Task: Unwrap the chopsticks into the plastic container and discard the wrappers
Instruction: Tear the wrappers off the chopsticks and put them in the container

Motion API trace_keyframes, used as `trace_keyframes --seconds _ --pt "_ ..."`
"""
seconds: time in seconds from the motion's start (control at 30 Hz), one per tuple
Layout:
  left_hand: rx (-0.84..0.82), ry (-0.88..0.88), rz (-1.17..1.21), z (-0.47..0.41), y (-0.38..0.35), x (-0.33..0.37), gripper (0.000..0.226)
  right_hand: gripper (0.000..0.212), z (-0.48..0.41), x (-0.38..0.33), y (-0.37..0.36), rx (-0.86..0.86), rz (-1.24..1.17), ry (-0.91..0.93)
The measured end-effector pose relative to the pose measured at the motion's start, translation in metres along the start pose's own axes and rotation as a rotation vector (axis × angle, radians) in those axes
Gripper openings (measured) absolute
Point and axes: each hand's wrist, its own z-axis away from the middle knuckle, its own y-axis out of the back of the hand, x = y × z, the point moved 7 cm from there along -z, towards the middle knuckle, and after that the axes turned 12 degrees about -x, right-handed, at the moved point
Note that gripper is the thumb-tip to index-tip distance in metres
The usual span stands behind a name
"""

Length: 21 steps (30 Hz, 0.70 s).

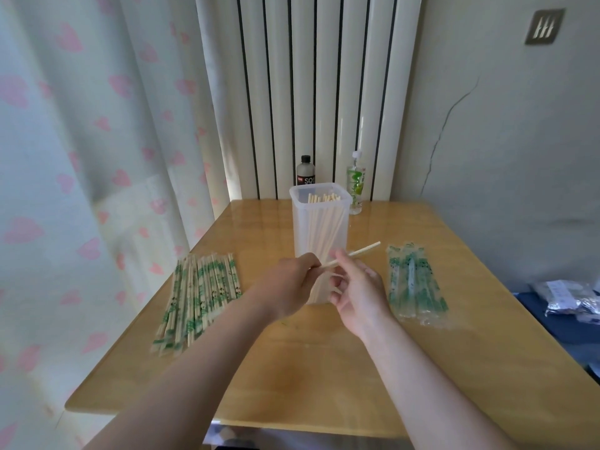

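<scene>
Left hand [289, 284] and right hand [357, 287] pinch pale, seemingly bare chopsticks [363, 250], blurred, before the plastic container [319, 222].

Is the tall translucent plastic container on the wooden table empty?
No, the tall translucent plastic container holds many bare wooden chopsticks, their tips showing near its rim.

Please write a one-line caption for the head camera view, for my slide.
Left hand and right hand hold a bare chopstick before the plastic container; wrapped chopsticks lie left, empty wrappers right.
</scene>
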Motion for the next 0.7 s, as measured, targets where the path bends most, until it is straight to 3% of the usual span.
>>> trace_keyframes --seconds 0.17,0.3,0.4,0.5,0.57,0.7 --pt "0.027 0.001 -0.122 0.005 0.010 -0.017 0.024 0.024 -0.001 -0.033 0.039 0.112 -0.040 0.069" --pt "0.154 0.160 -0.225 0.011 0.036 -0.043 0.021 0.022 0.001 -0.047 0.068 0.227 -0.094 0.120" --pt "0.376 0.243 -0.085 0.020 0.064 -0.049 0.017 0.022 0.003 -0.048 0.081 0.274 -0.107 0.143" --pt "0.538 0.258 0.228 0.022 0.083 -0.047 0.019 0.021 0.004 -0.048 0.079 0.276 -0.084 0.151" --pt "0.563 0.207 0.373 0.019 0.089 -0.042 0.020 0.019 0.005 -0.054 0.072 0.260 -0.087 0.167" --pt "0.502 0.140 0.410 0.016 0.088 -0.032 0.018 0.021 0.008 -0.096 0.045 0.198 -0.164 0.268"
